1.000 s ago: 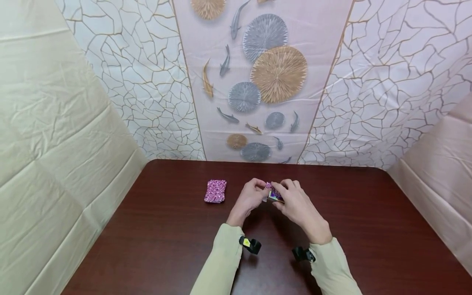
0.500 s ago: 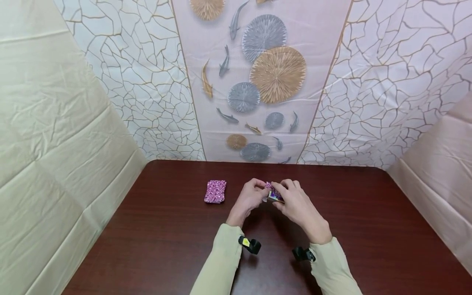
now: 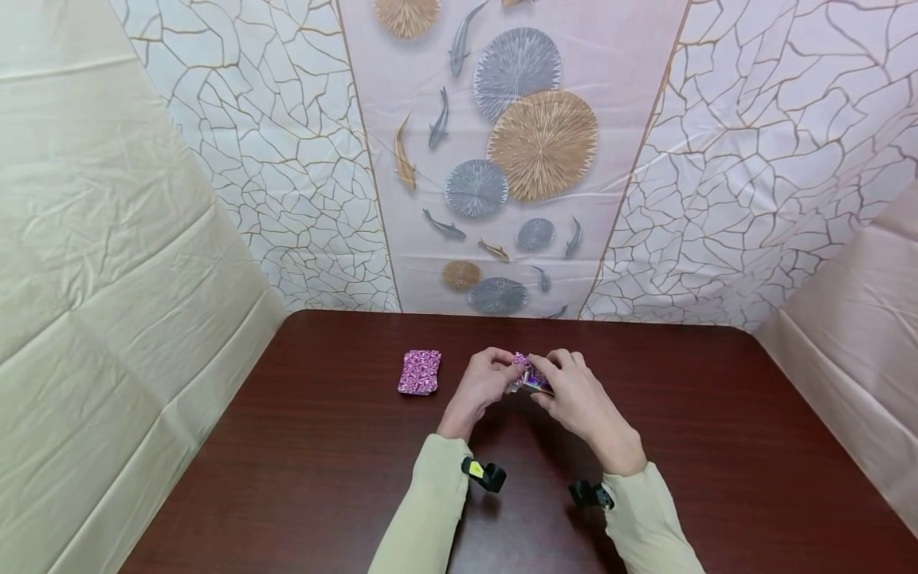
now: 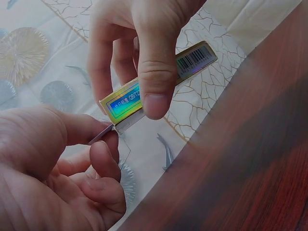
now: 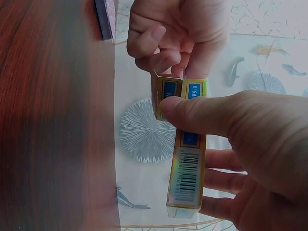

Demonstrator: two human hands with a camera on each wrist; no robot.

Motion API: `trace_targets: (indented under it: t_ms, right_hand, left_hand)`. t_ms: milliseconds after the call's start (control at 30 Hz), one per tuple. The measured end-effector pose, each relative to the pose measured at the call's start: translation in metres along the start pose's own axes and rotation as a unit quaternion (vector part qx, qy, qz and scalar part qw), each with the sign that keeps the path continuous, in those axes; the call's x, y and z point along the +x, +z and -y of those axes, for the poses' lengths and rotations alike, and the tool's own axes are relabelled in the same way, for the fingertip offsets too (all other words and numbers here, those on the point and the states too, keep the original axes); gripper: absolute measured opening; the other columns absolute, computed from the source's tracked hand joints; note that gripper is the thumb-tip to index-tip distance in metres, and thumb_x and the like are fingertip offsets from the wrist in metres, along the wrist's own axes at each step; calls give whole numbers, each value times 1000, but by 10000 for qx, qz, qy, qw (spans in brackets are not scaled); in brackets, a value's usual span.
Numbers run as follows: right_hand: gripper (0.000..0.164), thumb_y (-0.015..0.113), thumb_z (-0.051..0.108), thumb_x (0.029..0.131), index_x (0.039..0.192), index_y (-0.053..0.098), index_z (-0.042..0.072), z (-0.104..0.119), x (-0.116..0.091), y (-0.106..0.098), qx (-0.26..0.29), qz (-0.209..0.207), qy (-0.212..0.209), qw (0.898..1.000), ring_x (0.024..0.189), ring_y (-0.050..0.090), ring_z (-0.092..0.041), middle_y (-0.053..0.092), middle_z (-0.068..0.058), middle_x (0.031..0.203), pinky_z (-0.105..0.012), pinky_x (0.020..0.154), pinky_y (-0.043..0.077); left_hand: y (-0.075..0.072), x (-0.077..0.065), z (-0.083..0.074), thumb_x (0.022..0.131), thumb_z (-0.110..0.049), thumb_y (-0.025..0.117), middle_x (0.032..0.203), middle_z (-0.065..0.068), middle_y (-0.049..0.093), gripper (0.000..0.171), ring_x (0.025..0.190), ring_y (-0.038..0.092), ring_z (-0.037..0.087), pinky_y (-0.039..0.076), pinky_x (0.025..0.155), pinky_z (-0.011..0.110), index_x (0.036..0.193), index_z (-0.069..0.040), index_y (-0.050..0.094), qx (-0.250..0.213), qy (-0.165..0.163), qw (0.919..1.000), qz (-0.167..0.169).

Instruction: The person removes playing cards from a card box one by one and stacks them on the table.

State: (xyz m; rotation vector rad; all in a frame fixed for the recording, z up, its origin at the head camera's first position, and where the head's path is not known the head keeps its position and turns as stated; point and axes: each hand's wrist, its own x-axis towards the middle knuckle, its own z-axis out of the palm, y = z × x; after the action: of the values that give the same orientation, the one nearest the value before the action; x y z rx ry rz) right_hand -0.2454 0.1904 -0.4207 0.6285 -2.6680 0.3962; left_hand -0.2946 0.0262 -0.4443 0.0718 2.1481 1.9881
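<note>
A small card box (image 3: pixel 536 383) with shiny gold edges and a barcode is held up between both hands over the table. My right hand (image 3: pixel 579 399) grips it along its sides, its thumb across the narrow barcode side (image 5: pixel 185 178) in the right wrist view. At the box's end, my left hand (image 3: pixel 482 389) pinches a thin flap (image 4: pixel 100 134) between thumb and fingers. Pink patterning shows between the hands in the head view. To the left lies a stack of pink-patterned cards (image 3: pixel 419 372), untouched. What is inside the box is hidden.
The dark red-brown table (image 3: pixel 344 486) has rounded far corners. Behind it hangs a patterned cloth (image 3: pixel 495 183) with fish and round leaf shapes. Cream cloth (image 3: pixel 107 319) hangs along the left side. A black wrist camera (image 3: pixel 590 494) sits at each cuff.
My left hand has shifted slightly left, and more pink patterning shows between its fingers and the box. The right hand and the card stack look the same.
</note>
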Motion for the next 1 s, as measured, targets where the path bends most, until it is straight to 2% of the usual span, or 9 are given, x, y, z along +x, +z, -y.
trace_targets:
  t_ms: [433,700,1000]
  right_hand:
    - [56,82,16,79,129,61,6,0,0,0,-74,-41,-47,10000,98,52,-36,59,-18,110,-50,78,49]
    - [56,83,16,78,129,61,6,1,1,0,-96,-69,-81,9999,97,52,-36,59,-18,110,-50,77,49]
    - [56,83,16,78,129,61,6,2,1,-1,-122,-20,-48,9999,98,52,-35,59,-18,111,-49,78,50]
  left_hand:
    - [-9,-1,-2,93,-17,68,71,-1,62,20,56,49,11,34,45,20,108,-6,64,98,-116,9999,-42]
    - [-12,-1,-3,93,-17,67,68,-1,59,21,53,47,10,33,44,20,110,-5,65,123,-127,9998,-60]
    - [-19,-1,-2,92,-20,68,72,-2,58,22,54,48,10,35,46,20,110,-7,67,225,-108,9993,-290]
